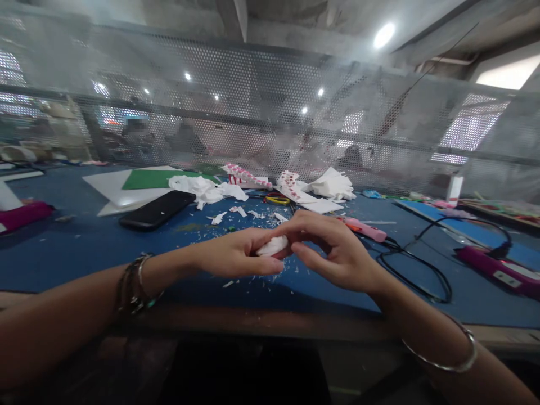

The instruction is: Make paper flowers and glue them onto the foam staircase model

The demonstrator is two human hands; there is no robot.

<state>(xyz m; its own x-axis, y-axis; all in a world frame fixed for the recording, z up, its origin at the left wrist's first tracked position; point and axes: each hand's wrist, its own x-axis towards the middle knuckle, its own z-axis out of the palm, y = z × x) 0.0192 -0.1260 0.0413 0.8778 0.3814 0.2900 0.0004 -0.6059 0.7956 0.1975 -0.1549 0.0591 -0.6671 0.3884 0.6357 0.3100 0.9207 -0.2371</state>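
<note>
A small crumpled white wad (273, 246), which looks like tissue or soft paper, is in my left hand (230, 253). The left fingers curl behind it and the thumb lies along its near side. From the right, my right hand (337, 250) arches over with bent fingers, and its fingertips press on the wad's right end and top. Part of the wad is hidden by fingers. Both hands are above the blue tabletop (177, 256) near its front edge. White scraps (217, 218) are scattered behind and beneath them.
A black phone (158, 210), a green sheet (169, 179), crumpled white paper (202, 188) and yellow-handled scissors (277, 199) lie behind. At right are a pink glue gun (367, 229), a black cable (422, 264) and a purple power strip (500, 271). A mesh panel (253, 101) rises at the back.
</note>
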